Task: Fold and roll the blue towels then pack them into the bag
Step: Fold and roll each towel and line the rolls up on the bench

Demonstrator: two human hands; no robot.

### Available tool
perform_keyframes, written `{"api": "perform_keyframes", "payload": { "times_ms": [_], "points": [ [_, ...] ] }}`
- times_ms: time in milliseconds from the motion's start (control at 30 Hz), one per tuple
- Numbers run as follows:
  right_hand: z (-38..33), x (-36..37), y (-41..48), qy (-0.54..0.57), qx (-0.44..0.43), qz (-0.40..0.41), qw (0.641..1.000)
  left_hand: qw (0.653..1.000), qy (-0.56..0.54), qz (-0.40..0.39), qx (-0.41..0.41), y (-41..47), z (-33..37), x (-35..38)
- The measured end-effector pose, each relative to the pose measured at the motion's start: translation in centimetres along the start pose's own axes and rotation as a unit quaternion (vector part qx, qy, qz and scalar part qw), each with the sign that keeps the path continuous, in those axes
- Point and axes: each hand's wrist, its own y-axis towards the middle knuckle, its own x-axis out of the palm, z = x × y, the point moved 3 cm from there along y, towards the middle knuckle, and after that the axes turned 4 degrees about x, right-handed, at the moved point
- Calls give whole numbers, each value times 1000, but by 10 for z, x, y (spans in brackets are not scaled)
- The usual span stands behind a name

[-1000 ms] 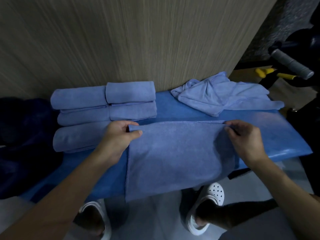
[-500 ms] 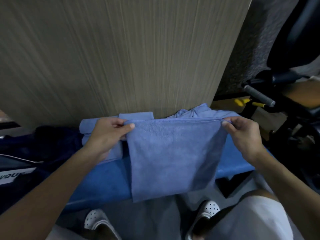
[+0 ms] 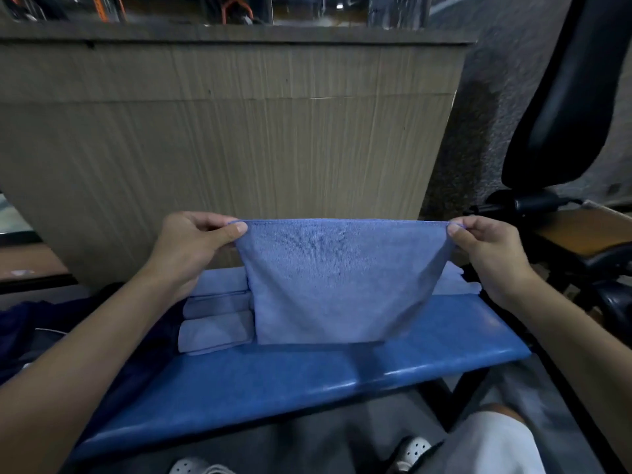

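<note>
Head view: the left hand (image 3: pixel 191 248) and right hand (image 3: pixel 492 254) each pinch a top corner of a blue towel (image 3: pixel 338 285), holding it stretched in the air above the blue counter (image 3: pixel 307 378). Rolled towels (image 3: pixel 215 326) lie on the counter's far left, partly behind the hanging towel.

A blue towel (image 3: pixel 337 285) hangs stretched flat (top corners pinched), rolled towels (image 3: pixel 215 314) stacked beside it.

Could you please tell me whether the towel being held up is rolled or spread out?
Spread out: the left hand and right hand pinch the top corners of the towel, which hangs flat over the bench.
</note>
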Motion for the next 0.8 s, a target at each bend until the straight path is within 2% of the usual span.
{"api": "perform_keyframes", "payload": {
  "times_ms": [233,467,667,800],
  "points": [
    [-14,4,1,-12,0,8,1000,1000,-28,-8,0,0,16,2],
    [-27,6,2,-25,-2,9,1000,999,8,-38,9,6,23,-3],
    [-30,4,7,-48,-27,10,998,988,122,-69,59,8,29,-1],
    [-27,2,11,-60,-36,12,997,981,159,-74,79,7,32,0]
  ]
}}
